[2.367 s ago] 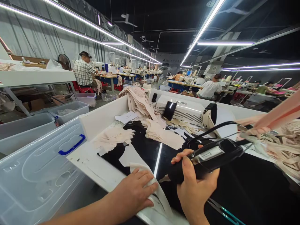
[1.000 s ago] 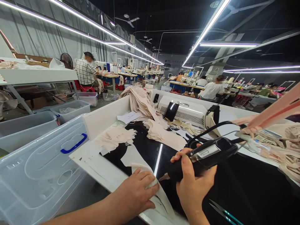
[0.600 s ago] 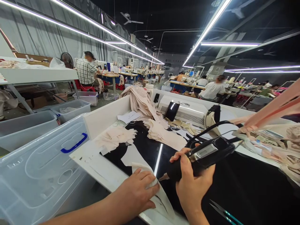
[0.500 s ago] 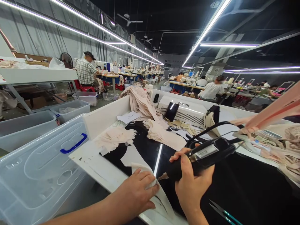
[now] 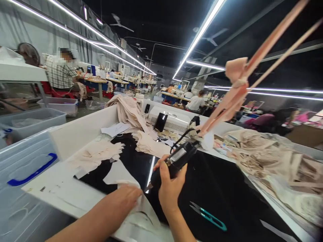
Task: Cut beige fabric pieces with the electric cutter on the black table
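My right hand (image 5: 172,188) is wrapped around a black corded hot knife (image 5: 178,158), whose narrow metal tip (image 5: 148,186) points down and left at a pale fabric piece. My left hand (image 5: 126,200), slightly blurred, has its fingers together on that pale fabric piece (image 5: 119,173) near the tip. Part of the cloth is hidden under the hand. A paper-like white strip (image 5: 151,211) curves below it over the edge of the black board (image 5: 214,181). To the right of my right hand lie teal thread snips (image 5: 210,216). Peach straps (image 5: 234,90) rise from the tool's rear end.
Stacked beige cut pieces (image 5: 97,153) and more beige cloth (image 5: 148,144) lie behind the hands. A white vented machine (image 5: 176,121) stands at the back. Beige garments (image 5: 272,154) are heaped right. A lidded clear bin (image 5: 27,195) is at left. Co-workers sit farther off.
The view has turned right, so everything appears farther left and the snips show whole. My right hand keeps hold of the hot knife. My left hand stays on the cloth, now blurred.
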Available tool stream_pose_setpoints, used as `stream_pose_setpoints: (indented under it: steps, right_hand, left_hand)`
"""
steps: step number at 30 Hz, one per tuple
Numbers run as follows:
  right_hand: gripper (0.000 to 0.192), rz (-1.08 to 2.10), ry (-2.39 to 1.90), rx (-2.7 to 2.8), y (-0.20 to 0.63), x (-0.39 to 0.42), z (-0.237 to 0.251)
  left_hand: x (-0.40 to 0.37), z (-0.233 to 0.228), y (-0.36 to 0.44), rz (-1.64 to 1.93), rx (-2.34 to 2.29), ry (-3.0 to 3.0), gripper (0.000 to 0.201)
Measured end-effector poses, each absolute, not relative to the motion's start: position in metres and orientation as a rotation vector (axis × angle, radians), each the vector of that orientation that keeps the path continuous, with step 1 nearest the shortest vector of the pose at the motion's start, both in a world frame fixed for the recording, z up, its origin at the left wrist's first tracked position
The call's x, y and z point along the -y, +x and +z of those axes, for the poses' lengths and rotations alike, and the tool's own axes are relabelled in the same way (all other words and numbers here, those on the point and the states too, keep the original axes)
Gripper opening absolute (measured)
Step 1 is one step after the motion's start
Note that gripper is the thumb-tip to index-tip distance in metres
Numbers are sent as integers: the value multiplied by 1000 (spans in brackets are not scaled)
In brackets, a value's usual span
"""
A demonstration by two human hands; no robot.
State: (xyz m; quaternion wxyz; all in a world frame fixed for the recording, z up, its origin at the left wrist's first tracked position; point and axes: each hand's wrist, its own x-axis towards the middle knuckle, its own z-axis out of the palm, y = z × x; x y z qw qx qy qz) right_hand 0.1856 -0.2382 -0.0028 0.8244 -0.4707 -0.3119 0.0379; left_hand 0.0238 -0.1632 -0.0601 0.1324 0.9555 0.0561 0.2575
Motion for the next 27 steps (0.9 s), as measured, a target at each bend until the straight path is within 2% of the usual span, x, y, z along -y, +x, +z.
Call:
stream_pose_setpoints:
  steps: [4,7,11,15,20,24,27]
  right_hand:
    - [29,43,-1049,652,190,241,5]
    - [30,40,-1068,638,194,248,9]
    - [26,61,-1073,643,199,261,10]
    - [25,61,-1062,645,201,273,9]
    - [25,63,-1052,649,203,285,5]
    - [28,72,-1028,638,208,295,0]
    - [34,22,-1038,619,213,301,-2]
  left_hand:
    - [130,-64,22,574,89,2679,50]
    - [119,-63,28,422,-48,2758,54]
    - [130,-57,43,215,-378,2936,38]
    - [153,-53,58,177,-517,3045,24]
    - [171,-45,67,89,-683,3105,26]
    - [178,-25,69,-57,-760,3112,19]
    - [179,-18,67,19,-696,3198,18]
